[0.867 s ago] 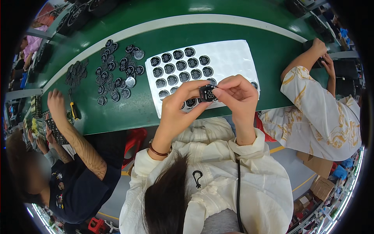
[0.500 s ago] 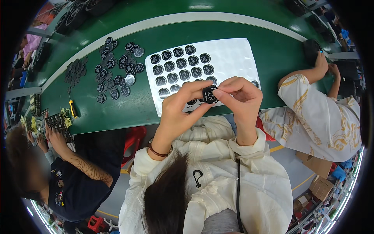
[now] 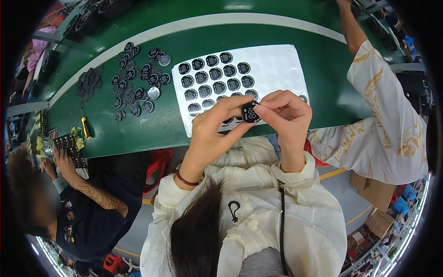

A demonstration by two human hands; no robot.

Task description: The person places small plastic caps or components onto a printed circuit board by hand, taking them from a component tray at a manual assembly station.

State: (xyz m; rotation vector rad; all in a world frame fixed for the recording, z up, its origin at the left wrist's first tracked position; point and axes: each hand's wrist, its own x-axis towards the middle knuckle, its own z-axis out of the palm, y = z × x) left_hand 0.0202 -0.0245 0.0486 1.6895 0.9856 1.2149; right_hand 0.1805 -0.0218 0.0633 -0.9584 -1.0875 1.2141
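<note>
Over the near edge of the white sheet (image 3: 274, 69), I hold a small black display disc (image 3: 249, 112) with pale digit segments on its face. My left hand (image 3: 207, 131) grips it at its left side between thumb and fingers. From the other side, the thumb and fingertips of my right hand (image 3: 291, 115) pinch its right edge. Rows of similar black display stickers (image 3: 215, 74) cover the sheet's left and middle part. My hands hide some of the lower rows.
Loose display discs (image 3: 146, 71) lie scattered to the left on the green table (image 3: 166, 121), with a darker pile (image 3: 89, 84) beyond. A yellow-handled screwdriver (image 3: 86, 128) lies farther left. Co-workers sit at both sides; the left one's hand (image 3: 62, 159) touches a black perforated panel.
The disc has shifted barely to the right between my fingers, and my hands stay nearly in place. The right co-worker's arm has swung away toward the table's far side.
</note>
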